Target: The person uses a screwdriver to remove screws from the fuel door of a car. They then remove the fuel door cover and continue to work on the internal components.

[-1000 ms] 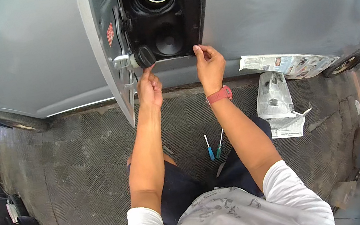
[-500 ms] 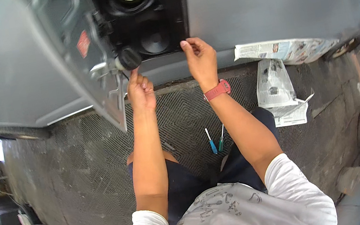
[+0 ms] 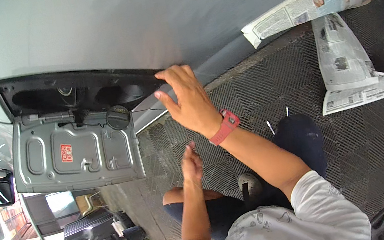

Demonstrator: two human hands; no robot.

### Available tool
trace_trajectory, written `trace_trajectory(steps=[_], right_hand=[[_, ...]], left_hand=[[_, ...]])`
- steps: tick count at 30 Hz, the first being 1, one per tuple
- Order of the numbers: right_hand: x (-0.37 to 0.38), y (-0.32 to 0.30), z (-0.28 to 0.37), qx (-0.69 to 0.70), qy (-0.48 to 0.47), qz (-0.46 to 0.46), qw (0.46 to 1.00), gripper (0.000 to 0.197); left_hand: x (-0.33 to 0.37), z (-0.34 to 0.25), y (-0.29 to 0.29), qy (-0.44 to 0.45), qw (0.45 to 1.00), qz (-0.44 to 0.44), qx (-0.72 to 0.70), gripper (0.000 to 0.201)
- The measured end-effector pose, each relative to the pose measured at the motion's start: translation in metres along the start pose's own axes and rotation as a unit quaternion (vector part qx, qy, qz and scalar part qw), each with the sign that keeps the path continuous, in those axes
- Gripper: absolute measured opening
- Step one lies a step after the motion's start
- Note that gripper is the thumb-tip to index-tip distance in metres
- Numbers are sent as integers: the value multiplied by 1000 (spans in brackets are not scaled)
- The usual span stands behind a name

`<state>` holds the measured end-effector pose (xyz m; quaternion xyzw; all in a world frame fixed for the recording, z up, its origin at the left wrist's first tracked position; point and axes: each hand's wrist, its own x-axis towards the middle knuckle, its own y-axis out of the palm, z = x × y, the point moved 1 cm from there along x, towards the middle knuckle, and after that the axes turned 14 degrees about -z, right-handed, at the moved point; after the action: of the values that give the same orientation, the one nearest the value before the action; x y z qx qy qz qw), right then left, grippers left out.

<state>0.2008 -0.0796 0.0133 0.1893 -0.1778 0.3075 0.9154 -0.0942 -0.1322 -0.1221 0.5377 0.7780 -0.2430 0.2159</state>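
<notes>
A grey fuel door (image 3: pixel 91 168) hangs open on the side of a grey vehicle, with a red label on its inner face. Against its upper right part rests a round black fuel cap (image 3: pixel 118 117), from which a thin cord runs toward my right hand. My right hand (image 3: pixel 192 102) is open, thumb and forefinger apart, its fingertips at the right end of the black filler recess (image 3: pixel 110 77). Inside the recess a round filler opening (image 3: pixel 65 91) shows in shadow. Lower down, beside the door, my left hand (image 3: pixel 191 165) is in the air, away from the vehicle. Motion blurs its fingers.
Newspaper sheets (image 3: pixel 342 53) cover part of the vehicle's lower side and the floor at the right. Two screwdriver shafts (image 3: pixel 270 127) show by my right knee. A black ribbed mat (image 3: pixel 243 92) lies below. A black case-like object (image 3: pixel 94 231) stands at the lower left.
The view has swung left, showing the fuel door's inner face. My left hand has left the fuel cap and drawn back toward me. My right hand's thumb and forefinger have spread apart.
</notes>
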Motion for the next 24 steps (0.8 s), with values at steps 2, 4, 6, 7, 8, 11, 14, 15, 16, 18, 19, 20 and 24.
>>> trace_trajectory(steps=[2, 4, 6, 7, 8, 11, 14, 15, 16, 18, 19, 20, 24], right_hand=[[0, -1, 0, -7, -10, 2, 1000, 37], [2, -2, 2, -10, -15, 5, 1000, 39], [2, 0, 4, -2, -12, 9, 1000, 40], [3, 0, 0, -4, -13, 10, 1000, 40], [4, 1, -4, -12, -22, 11, 1000, 41], [5, 3, -3, -13, 6, 39, 999, 43], [6, 4, -6, -12, 5, 34, 999, 42], [6, 4, -6, -14, 4, 33, 999, 41], [5, 5, -6, -14, 3, 32, 999, 41], [6, 6, -5, -16, 0, 30, 999, 40], [6, 5, -2, -16, 0, 32, 999, 40], [6, 5, 0, -16, 1, 34, 999, 39], [2, 10, -4, -26, -26, 8, 999, 40]], left_hand=[[-4, 34, -20, -45, 997, -32, 45, 42], [-8, 53, -27, -65, 991, -54, 101, 41], [-1, 74, -47, -71, 987, -70, 125, 39], [-2, 77, -43, -80, 985, -78, 129, 38], [-3, 79, -39, -89, 983, -86, 132, 37], [0, 88, -59, -94, 983, -88, 133, 36], [4, 88, -60, -95, 983, -79, 133, 37], [3, 88, -61, -93, 983, -84, 135, 38], [3, 89, -61, -91, 982, -88, 137, 39], [4, 88, -63, -88, 982, -97, 135, 41], [6, 85, -65, -89, 982, -103, 131, 42], [8, 81, -66, -91, 982, -109, 125, 44], [6, 17, -21, 2, 991, -83, 107, 47]])
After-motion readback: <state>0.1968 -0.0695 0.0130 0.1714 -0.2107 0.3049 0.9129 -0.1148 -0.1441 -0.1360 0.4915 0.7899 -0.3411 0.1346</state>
